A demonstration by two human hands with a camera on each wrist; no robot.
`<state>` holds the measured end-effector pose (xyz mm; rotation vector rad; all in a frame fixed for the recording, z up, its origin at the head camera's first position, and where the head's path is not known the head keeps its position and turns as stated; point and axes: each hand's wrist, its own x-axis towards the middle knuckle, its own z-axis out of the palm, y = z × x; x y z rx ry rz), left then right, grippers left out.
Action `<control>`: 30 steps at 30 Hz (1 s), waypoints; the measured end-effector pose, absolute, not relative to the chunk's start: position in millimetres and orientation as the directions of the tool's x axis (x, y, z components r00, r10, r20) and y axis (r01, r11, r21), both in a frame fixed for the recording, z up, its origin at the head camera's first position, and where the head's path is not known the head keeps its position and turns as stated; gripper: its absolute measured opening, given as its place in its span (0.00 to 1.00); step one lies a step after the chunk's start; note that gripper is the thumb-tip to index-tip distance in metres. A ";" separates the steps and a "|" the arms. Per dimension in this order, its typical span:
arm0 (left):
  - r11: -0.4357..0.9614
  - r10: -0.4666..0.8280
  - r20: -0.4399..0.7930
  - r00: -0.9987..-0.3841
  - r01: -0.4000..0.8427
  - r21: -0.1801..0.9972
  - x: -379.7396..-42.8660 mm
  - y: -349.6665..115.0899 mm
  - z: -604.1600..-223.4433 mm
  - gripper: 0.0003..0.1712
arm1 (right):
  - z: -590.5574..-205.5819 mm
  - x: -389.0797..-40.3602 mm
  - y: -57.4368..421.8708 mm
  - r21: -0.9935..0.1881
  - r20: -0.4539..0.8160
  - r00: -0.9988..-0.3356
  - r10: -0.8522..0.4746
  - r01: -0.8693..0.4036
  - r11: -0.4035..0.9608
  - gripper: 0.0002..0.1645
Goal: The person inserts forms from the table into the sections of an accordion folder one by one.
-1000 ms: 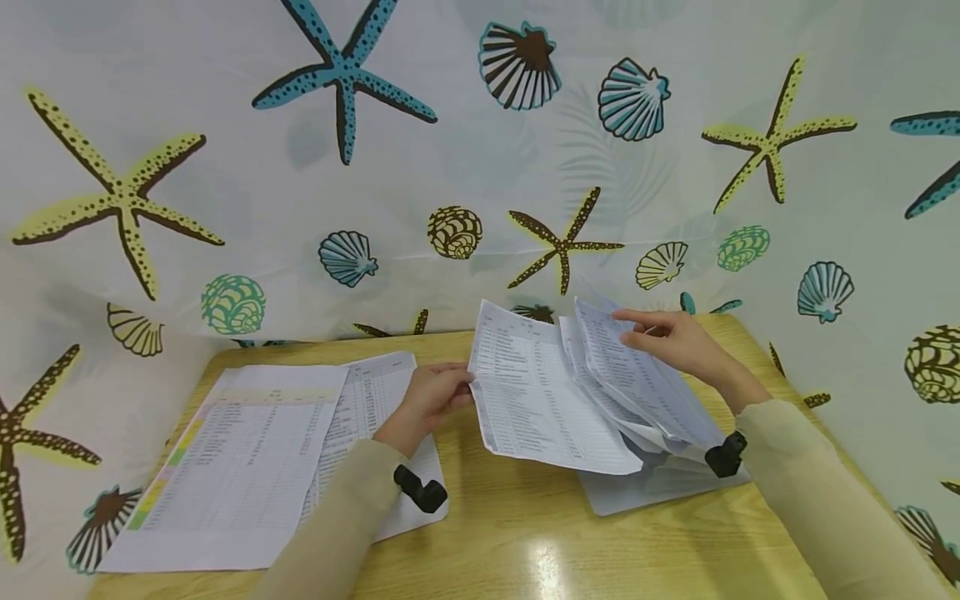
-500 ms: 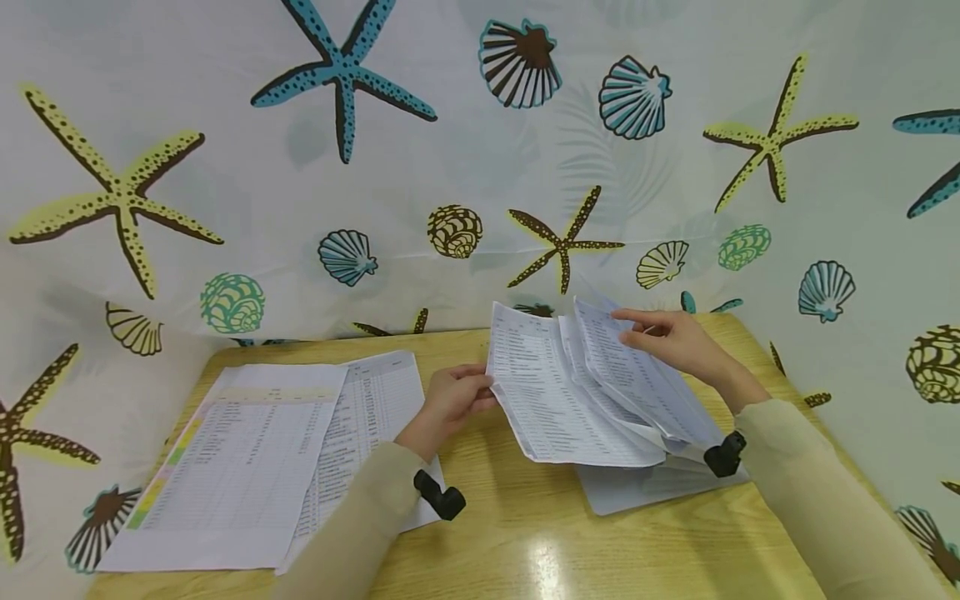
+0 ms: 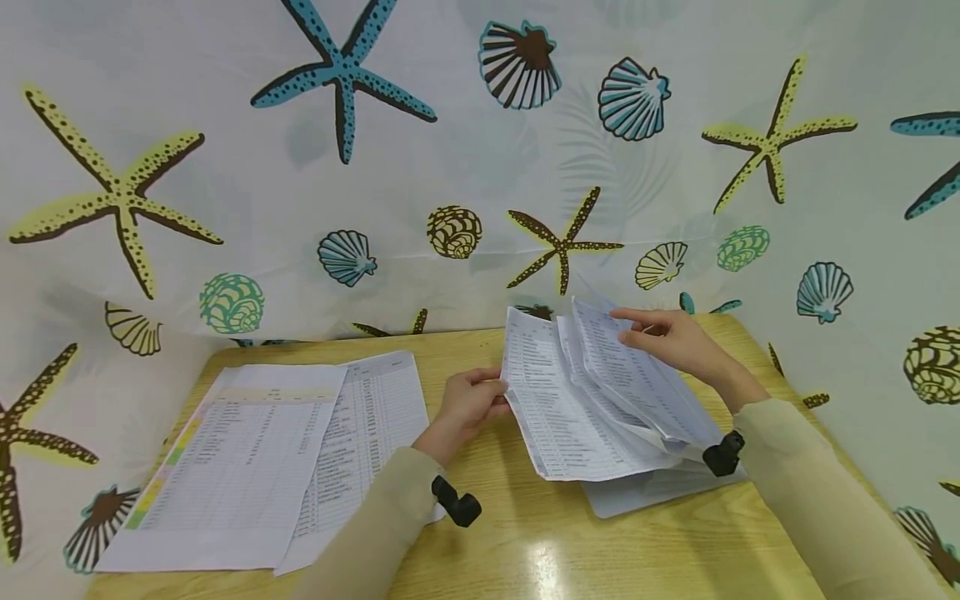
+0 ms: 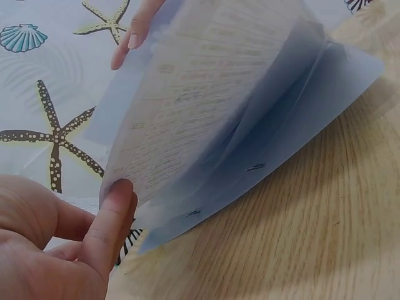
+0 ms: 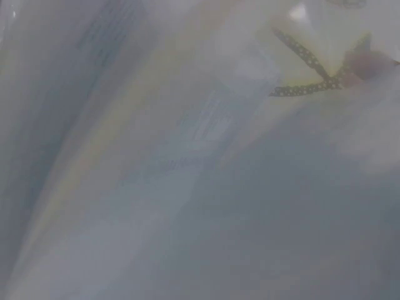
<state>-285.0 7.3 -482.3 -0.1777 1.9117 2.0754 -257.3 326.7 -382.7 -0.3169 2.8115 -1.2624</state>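
Observation:
A bunch of printed paper sheets point(image 3: 555, 408) stands raised and fanned at the right of the table. My left hand point(image 3: 468, 404) pinches the left edge of the front sheet; in the left wrist view the thumb point(image 4: 115, 206) lies on that edge. My right hand point(image 3: 671, 342) pinches the top right of the raised layers, with thumb and forefinger at the edge. Among and beneath the sheets shows a translucent plastic folder point(image 3: 622, 498) with a rounded corner. Film blurs most of the right wrist view, so what lies between the right fingers is partly hidden.
At the left of the wooden table point(image 3: 487, 550), a white printed form point(image 3: 232, 467) with coloured side strips overlaps another printed sheet point(image 3: 367, 433). Behind the table hangs a white cloth point(image 3: 420, 167) with starfish and shells.
My left hand has moved to the right, bringing the front sheet's edge closer to the other layers and over the folder. My right hand has stayed in place.

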 end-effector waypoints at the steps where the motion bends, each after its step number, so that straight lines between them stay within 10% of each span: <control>1: -0.056 0.135 -0.298 -0.945 -0.308 0.950 -285.1 7.3 -482.7 0.21 | -383.0 -257.4 326.9 -0.745 0.043 -0.978 -0.204 -0.167 0.645 0.29; 30: -0.134 0.073 -0.313 -0.947 -0.321 0.938 -275.5 23.7 -484.0 0.19 | -382.6 -260.0 323.8 -0.734 0.061 -0.977 -0.204 -0.183 0.655 0.29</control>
